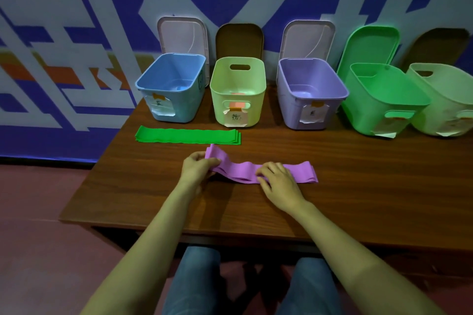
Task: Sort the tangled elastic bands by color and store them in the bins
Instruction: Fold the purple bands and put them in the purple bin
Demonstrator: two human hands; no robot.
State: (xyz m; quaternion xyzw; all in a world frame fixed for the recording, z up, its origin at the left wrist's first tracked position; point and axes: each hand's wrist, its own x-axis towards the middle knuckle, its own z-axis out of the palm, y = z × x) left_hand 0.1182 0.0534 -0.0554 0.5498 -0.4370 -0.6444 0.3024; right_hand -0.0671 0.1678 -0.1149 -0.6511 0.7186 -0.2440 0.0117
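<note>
Left hand point(198, 169): closed on the left end of the purple bands point(238, 172), which is pinched between thumb and fingers and raised off the table point(358, 174).
Right hand point(277, 181): laid over the middle of the same stack, fingers curled on top and thumb at the near edge, so that the stack is pinched there.
Purple bands: a flat layered stack, rippled between the two hands; the right end is spread on the table.
Green bands point(186, 135): a flat, squared stack, placed just beyond the purple one and in front of the first two bins.

Bins, set in a row along the far edge, left to right:
- blue bin point(190, 106), paper label taped to the front; inner floor in view.
- yellow-green bin point(257, 106), labelled; something pinkish-orange is seen on its floor and through the front handle slot.
- purple bin point(289, 112), labelled; inner floor in view.
- green bin point(368, 115), tilted in the wide-angle view, labelled.
- pale bin point(448, 110), cut off by the frame edge.

A lid is propped against the wall behind each bin.
</note>
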